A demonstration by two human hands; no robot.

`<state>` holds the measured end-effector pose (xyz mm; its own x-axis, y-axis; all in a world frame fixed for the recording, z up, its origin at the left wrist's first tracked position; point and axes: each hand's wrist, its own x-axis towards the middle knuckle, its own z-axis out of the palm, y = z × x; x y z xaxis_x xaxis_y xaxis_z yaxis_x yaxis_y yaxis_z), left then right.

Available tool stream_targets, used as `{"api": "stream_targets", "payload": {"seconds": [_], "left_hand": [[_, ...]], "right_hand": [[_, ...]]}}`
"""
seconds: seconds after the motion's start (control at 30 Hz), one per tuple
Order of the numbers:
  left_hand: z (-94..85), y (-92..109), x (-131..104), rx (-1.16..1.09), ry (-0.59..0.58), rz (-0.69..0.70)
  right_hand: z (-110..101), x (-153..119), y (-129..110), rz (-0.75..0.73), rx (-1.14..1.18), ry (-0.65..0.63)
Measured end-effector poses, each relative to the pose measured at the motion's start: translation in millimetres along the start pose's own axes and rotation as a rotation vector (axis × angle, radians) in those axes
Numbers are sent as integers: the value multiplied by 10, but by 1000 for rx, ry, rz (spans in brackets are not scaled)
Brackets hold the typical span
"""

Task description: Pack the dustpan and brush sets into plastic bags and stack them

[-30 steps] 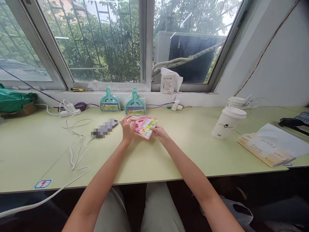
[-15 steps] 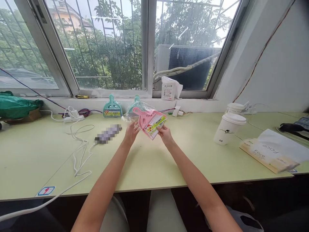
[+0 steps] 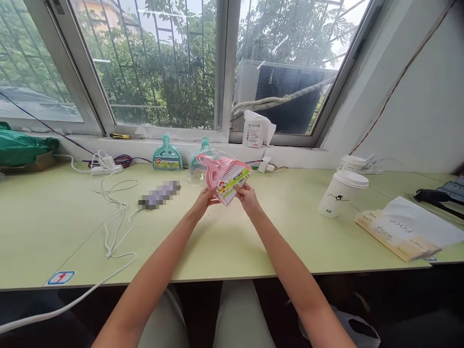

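Note:
A pink dustpan-and-brush set with a yellow-green printed label is held up over the table, tilted, its handle pointing to the upper left. My left hand grips its lower left edge, thumb on top and fingers underneath. At the lower right, my right hand pinches the edge beside the label. Just behind, a green dustpan set in clear plastic leans at the wall, partly hidden by the pink one. Another green dustpan set, also wrapped, stands upright to its left.
On the left lie a white cable, a blurred-out long object and a power strip. To the right are white lidded cups and a tissue pack. The sill holds a yellow cutter and a white packet.
My left hand has shifted from the loose wrapping at the set's left side to its lower edge. The pink set has turned slightly flatter. The camera view has shifted a little.

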<state>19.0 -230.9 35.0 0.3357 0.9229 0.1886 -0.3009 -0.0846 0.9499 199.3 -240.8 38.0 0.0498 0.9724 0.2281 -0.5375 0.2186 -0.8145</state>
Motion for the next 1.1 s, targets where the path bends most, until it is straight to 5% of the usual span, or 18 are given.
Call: {"api": "stream_targets", "payload": {"seconds": [0.27, 0.53, 0.77, 1.0, 1.1], "left_hand": [[42, 38, -56, 100, 66, 4], [187, -153, -107, 28, -216, -180], [233, -88, -78, -181, 76, -121], [231, -30, -172, -129, -233, -215], [281, -72, -138, -172, -68, -40]], "right_hand": [[-105, 30, -216, 181, -91, -78], [-46, 48, -4, 163, 20, 140], [1, 51, 72, 182, 51, 132], [6, 26, 32, 105, 36, 117], [49, -1, 56, 29, 67, 142]]}}
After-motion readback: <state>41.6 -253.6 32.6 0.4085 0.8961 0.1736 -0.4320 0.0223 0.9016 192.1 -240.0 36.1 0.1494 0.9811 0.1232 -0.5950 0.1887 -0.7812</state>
